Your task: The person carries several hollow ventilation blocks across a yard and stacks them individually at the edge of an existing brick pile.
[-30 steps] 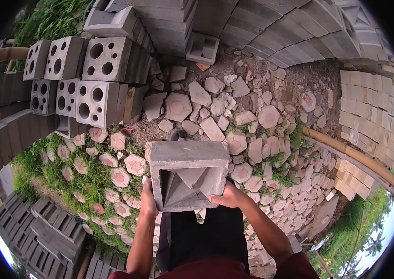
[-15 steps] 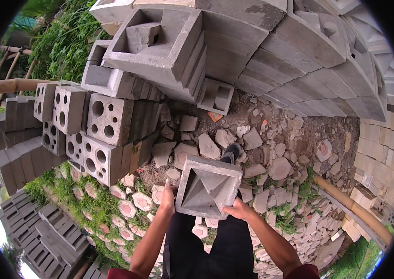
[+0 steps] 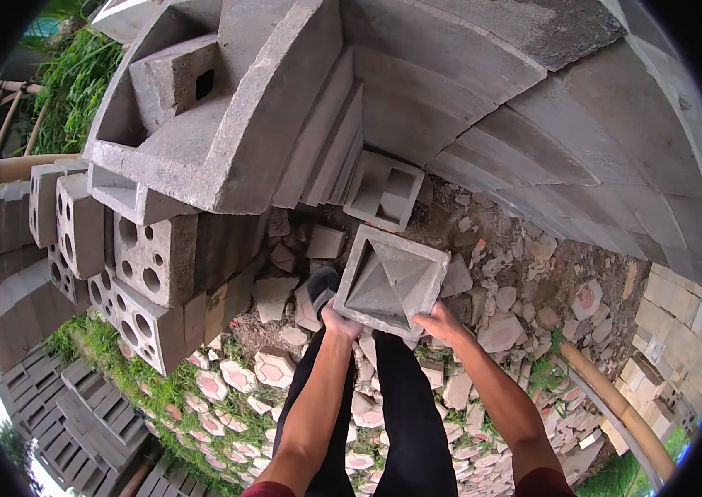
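Observation:
A square grey concrete block (image 3: 407, 268) with slanted triangular faces set inside its frame is held up in front of my legs. My left hand (image 3: 340, 320) grips its lower left corner, fingers partly hidden beneath. My right hand (image 3: 440, 321) clasps the lower right corner, its thumb on the frame's edge. Just beyond the held block, a smaller square block with openings (image 3: 384, 192) rests on the ground against the stacks. Close at the upper left rises a stack of similar square blocks (image 3: 280, 149), its top one hollow with an angled piece inside.
Tall stacked concrete blocks (image 3: 484, 108) form a wall across the far right. Blocks with round holes (image 3: 152, 257) are piled at the left. Broken stones and hexagonal pavers (image 3: 500, 331) cover the uneven ground around my feet. A bamboo pole (image 3: 616, 406) lies at the right.
I have stepped forward, nearer to the stacks, which now look larger. The held block has moved ahead with both hands. My left hand has shifted from its side to its lower left corner.

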Motion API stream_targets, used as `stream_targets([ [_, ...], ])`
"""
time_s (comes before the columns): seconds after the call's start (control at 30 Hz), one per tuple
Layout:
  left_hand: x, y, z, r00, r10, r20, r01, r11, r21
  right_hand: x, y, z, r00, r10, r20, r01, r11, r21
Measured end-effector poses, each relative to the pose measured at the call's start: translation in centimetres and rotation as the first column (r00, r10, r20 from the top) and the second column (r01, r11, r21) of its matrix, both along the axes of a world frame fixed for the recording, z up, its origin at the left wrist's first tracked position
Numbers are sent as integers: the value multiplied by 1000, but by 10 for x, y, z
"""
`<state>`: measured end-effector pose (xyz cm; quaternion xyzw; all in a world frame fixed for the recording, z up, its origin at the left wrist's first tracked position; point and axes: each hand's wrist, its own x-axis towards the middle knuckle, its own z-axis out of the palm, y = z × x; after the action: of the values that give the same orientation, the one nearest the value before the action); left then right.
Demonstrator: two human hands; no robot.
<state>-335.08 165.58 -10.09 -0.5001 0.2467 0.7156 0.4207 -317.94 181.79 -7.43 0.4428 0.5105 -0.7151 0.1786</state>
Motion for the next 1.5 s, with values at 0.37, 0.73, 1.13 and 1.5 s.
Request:
stream_targets([
  [0.37, -85, 108, -112, 995, -53, -89, 56, 998, 34, -78, 91, -121, 996, -80, 27, 82, 993, -90],
  [0.73, -102, 136, -150, 976, 55, -209, -38, 996, 81, -111, 125, -162, 998, -56, -33, 56, 998, -9],
  [1.13, -96, 164, -150, 979, 26, -202, -20, 999, 33, -89, 133, -204, 998, 32, -63, -11, 953, 302],
  [1.5, -107, 136, -176, 954, 38, -297, -38, 999, 6, -126, 120, -149, 994, 53, -94, -14, 928, 371],
])
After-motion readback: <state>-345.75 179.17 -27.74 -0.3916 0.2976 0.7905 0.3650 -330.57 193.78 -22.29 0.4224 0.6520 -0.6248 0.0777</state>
